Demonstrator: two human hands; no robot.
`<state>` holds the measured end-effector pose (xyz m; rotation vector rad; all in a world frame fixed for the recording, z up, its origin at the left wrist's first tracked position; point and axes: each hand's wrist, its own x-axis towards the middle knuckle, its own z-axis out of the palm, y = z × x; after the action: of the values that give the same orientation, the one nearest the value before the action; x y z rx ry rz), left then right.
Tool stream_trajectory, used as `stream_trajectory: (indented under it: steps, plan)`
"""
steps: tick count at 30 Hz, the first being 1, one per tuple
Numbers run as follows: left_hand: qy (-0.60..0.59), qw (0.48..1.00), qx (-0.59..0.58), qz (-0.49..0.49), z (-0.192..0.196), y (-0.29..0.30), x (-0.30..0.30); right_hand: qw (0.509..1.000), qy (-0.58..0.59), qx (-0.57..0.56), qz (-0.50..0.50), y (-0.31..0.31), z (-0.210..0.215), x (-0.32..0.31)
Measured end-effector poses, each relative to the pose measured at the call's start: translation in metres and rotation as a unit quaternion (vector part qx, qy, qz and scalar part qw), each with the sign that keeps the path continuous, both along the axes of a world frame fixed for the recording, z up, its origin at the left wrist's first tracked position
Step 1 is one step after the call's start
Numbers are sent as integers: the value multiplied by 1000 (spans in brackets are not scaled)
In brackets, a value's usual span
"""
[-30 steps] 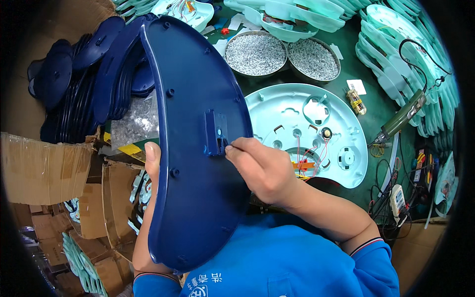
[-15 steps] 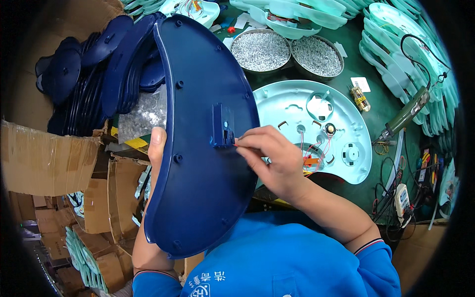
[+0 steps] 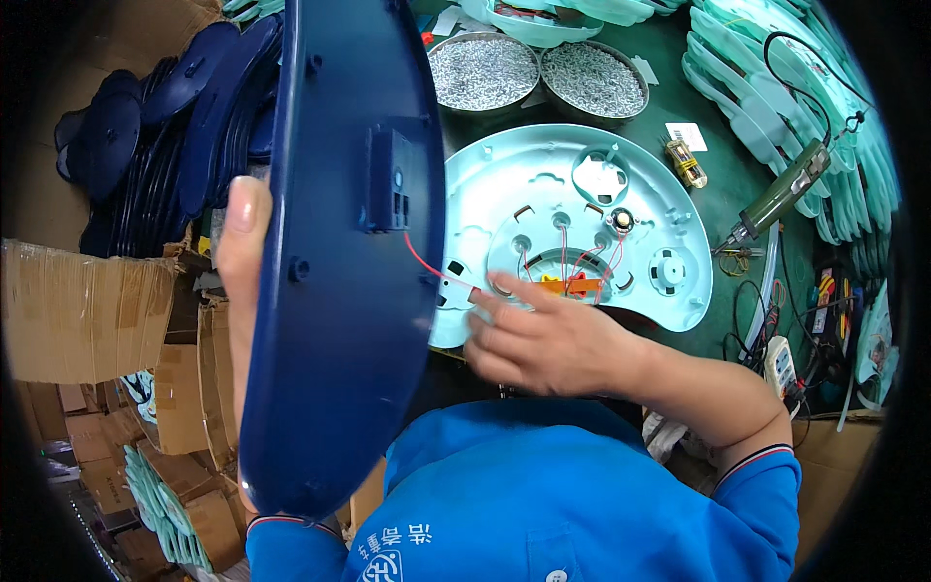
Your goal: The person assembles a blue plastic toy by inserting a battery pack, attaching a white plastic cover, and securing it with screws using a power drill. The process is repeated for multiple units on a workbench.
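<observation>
Green table (image 3: pixel 679 105) | two bowls (image 3: pixel 483 109) | left hand (image 3: pixel 243 238) gripping one navy panel (image 3: pixel 344 330) | right hand (image 3: pixel 548 344) pinching one red wire (image 3: pixel 428 267)

"Any writing in view?"
"A short row of white Chinese characters (image 3: pixel 392 538) on the chest of the blue shirt (image 3: pixel 621 495), with a white emblem (image 3: pixel 385 566) beside it, at the lower edge."
"And the white card (image 3: pixel 686 137) on the green table (image 3: pixel 669 105)?"
"Too small to read, as is the pale handheld device (image 3: pixel 779 361) further right."
</observation>
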<state>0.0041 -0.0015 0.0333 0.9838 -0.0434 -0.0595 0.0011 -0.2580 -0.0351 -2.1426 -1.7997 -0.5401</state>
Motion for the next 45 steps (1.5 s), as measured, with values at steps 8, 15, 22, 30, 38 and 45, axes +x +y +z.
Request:
stream_trajectory:
  steps: [8, 15, 22, 30, 38, 45]
  plan:
    - [32, 999, -18, 32, 14, -19, -3, 924, 317, 214, 32, -18, 41, 20]
    - [131, 987, -79, 56, 5, -42, -21, 624, 733, 254, 96, -14, 88, 26]
    - [97, 986, -132, 4, 3, -28, -20, 916, 386, -95, 60, -28, 46, 12]
    - [131, 964, -231, 12, 3, -32, -25, 876, 466, 105, 62, -38, 90, 24]
    - [64, 936, -339, -68, -3, -47, -22, 607, 713, 348, -39, 20, 63, 48]
    - [81, 959, -272, -28, -8, -40, -33, 902, 249, 337, -103, 37, 24, 52]
